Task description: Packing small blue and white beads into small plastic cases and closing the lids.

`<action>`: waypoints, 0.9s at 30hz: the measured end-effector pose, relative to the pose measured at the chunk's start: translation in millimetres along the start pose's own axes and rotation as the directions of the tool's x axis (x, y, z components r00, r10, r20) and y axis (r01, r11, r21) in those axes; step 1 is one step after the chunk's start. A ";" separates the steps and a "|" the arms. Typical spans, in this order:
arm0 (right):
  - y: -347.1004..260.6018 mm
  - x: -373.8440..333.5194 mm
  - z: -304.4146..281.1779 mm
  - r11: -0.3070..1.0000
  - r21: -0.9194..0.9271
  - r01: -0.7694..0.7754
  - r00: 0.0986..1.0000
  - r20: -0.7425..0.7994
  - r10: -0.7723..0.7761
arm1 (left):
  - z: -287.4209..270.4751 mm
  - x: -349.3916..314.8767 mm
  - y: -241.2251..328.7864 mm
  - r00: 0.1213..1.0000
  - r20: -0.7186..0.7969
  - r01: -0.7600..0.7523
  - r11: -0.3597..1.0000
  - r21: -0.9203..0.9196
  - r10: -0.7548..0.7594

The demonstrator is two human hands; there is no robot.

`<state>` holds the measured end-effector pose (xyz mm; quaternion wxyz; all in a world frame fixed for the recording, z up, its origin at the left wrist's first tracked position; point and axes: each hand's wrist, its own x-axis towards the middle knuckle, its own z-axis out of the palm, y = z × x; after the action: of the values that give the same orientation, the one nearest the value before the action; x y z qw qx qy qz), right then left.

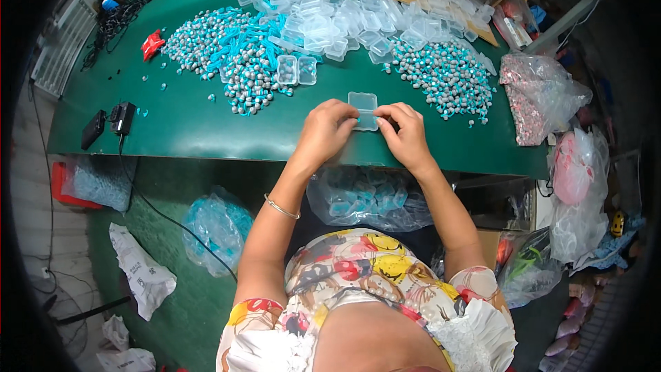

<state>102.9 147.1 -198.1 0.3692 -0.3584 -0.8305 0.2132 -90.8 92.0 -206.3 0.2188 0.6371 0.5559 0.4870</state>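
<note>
A small clear plastic box lies with its lid open on the green table, between my hands. My left hand is closed at the box's left side, thumb and fingertips together. A bit of teal shows at those fingertips, too small to name. My right hand pinches the box's right edge with thumb and forefinger. Ahead on the left is a heap of small grey-and-teal pieces, with teal cords among them. Two filled clear boxes stand at that heap's right edge.
A pile of clear boxes spreads across the far middle of the table. Another heap of grey-and-teal pieces lies right. A red packet and black adapter sit left. Bags crowd the right edge.
</note>
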 end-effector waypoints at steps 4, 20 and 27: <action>-2.2 0.4 9.5 0.989 -0.145 0.027 1.000 0.012 -0.025 | 7.9 3.4 -2.8 0.999 0.020 -0.035 0.995 0.088 0.033; -1.8 17.0 2.0 0.933 -0.314 0.175 0.976 0.182 -0.121 | 7.6 -5.2 2.8 0.992 -0.033 -0.110 0.968 0.224 0.121; -7.9 32.1 -7.8 0.921 -0.319 0.222 0.937 0.332 -0.111 | 1.5 -5.2 2.3 0.992 0.077 -0.123 0.941 0.316 0.104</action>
<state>90.3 166.9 -173.5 0.1823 -0.3080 -0.9302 0.0821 -87.9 87.0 -207.0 0.1002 0.7092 0.5833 0.3831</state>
